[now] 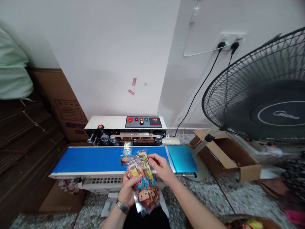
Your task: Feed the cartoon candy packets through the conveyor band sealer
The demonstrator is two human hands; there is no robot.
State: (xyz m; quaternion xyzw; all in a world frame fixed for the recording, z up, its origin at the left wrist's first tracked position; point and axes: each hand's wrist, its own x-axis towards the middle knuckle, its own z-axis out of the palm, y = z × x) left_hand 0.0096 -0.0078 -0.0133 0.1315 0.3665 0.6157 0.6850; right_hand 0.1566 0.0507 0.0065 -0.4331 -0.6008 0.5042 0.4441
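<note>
My left hand point(128, 189) is closed around a fanned bunch of clear plastic packets point(145, 196). They have barcodes on their header strips and brown cartoon figures inside. At the upper right edge of the bunch, the thumb and fingers of my right hand point(161, 168) pinch a packet. Just beyond lies a single packet point(127, 149) on the blue conveyor belt point(91, 160), its upper end at the band sealing machine point(107, 122). The machine's panel point(143, 121) has a red knob, buttons and a lit display.
A large black fan point(257, 100) stands at right, near an open cardboard box point(226, 155). Left are stacked flattened cartons point(20, 139) and a box point(62, 197) beneath the belt's end, with packets hanging above it. Another box point(267, 220) with packets sits lower right.
</note>
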